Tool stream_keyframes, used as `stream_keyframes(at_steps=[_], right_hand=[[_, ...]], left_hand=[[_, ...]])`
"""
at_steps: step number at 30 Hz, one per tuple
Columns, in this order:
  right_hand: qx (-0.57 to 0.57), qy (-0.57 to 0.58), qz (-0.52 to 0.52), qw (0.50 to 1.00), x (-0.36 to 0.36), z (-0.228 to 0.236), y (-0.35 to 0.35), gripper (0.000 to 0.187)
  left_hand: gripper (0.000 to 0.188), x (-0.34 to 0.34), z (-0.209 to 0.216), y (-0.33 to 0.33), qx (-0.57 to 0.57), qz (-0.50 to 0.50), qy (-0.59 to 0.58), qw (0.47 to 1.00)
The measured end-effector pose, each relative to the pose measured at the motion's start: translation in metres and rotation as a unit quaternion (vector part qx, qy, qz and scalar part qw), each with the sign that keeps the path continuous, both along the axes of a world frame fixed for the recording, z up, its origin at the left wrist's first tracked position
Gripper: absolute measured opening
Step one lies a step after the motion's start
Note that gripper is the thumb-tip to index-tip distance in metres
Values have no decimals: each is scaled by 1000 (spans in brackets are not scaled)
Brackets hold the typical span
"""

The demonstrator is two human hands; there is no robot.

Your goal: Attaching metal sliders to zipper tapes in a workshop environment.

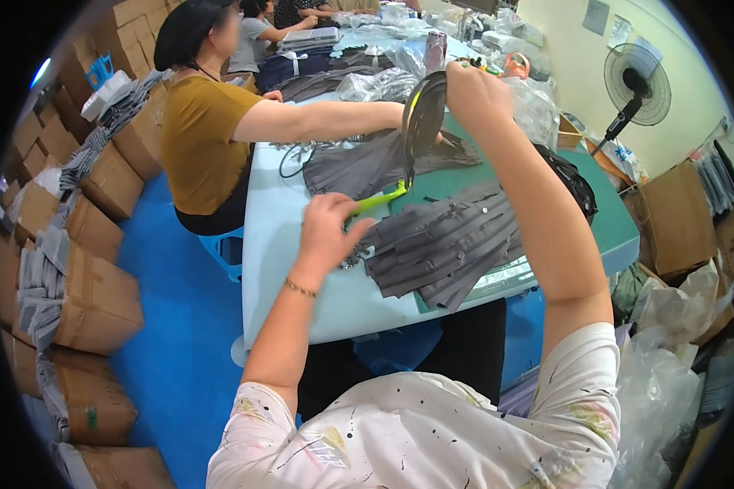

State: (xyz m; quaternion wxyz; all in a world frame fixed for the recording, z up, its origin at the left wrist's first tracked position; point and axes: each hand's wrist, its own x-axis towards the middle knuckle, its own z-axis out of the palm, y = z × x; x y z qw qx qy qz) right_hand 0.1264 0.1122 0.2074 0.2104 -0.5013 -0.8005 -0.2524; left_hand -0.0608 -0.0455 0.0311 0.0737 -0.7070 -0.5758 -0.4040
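My raised right hand point(477, 91) grips the top of a dark grey band of cloth point(424, 122), which hangs down in a curve. Lower and to the left, my left hand point(330, 232) is closed around a bright yellow-green tool point(379, 198); its head is by the band's lower end and too small to make out. A grey pleated skirt point(444, 240) lies spread on the table in front of me, with small shiny spots on it. Farther back lies another grey pleated garment point(354, 163), near a co-worker's outstretched arm point(326, 121).
The pale table point(289, 269) carries a green mat point(611, 236), plastic bags and a dark can point(435, 50). A co-worker in a mustard top point(200, 147) sits at the left. Cardboard boxes point(98, 297) line the left side; a fan point(636, 85) stands at the right.
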Motion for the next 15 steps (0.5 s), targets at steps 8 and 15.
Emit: stream_keyframes(at_steps=[8,15], right_hand=[[178,100,192,960,-24,10,-113,4],[3,116,322,940,2,-89,-220,54]], left_hand=[[49,72,70,-41,-128,-384,-626,666],[42,26,96,-88,86,-342,-815,460]])
